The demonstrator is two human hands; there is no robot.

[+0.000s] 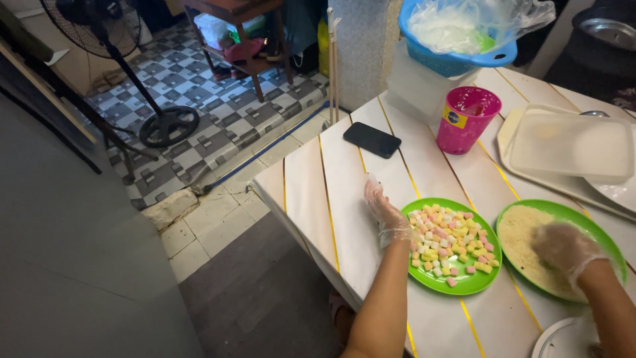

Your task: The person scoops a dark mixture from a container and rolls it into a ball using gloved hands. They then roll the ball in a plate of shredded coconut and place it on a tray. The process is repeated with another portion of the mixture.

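A white slatted table (344, 199) carries everything. Far off sits a blue basket (457, 63) lined with clear plastic, then a lidded white tub (570, 146) to the right, and a pink cup (465, 119). Nearer, a green plate (596, 232) holds pale crumbs; the gloved right hand (563, 246) presses into them, blurred, its grip unclear. Left of it, a second green plate (464, 284) holds pink, yellow and white marshmallow cubes (449, 240). The gloved left hand (385, 212) rests open-fingered at its left rim.

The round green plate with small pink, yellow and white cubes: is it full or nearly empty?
Fairly full. The round green plate carries a heap of cubes covering most of it; only the near rim is bare.
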